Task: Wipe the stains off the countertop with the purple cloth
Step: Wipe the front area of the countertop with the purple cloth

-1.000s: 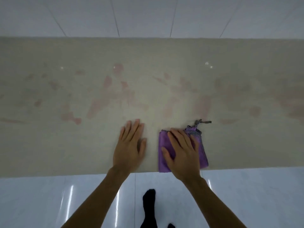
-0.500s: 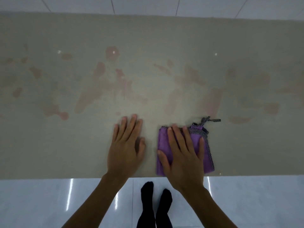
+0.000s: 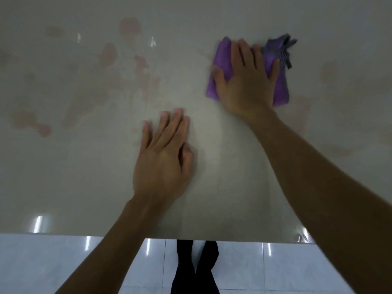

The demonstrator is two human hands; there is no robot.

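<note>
We look down on a beige countertop (image 3: 63, 187) whose near edge meets a white tiled floor (image 3: 53, 262). Our right hand (image 3: 247, 81) lies flat, palm down, on the purple cloth (image 3: 222, 60), fingers spread and extended; it presses the cloth to the surface rather than closing around it. The cloth sits far up the counter, right of centre, with a grey mesh trim and cord (image 3: 280, 47) bunched at its far right corner, just beyond the fingertips. Our left hand (image 3: 163, 160) rests palm down directly on the bare counter, nearer the edge and left of the cloth, well apart from it, fingers extended and close together, holding nothing. Pinkish stains (image 3: 108, 54) cover the surface left of the cloth; fainter ones lie to its right. Motion blur softens both hands. Dark-clad legs (image 3: 195, 268) stand below the edge.
</note>
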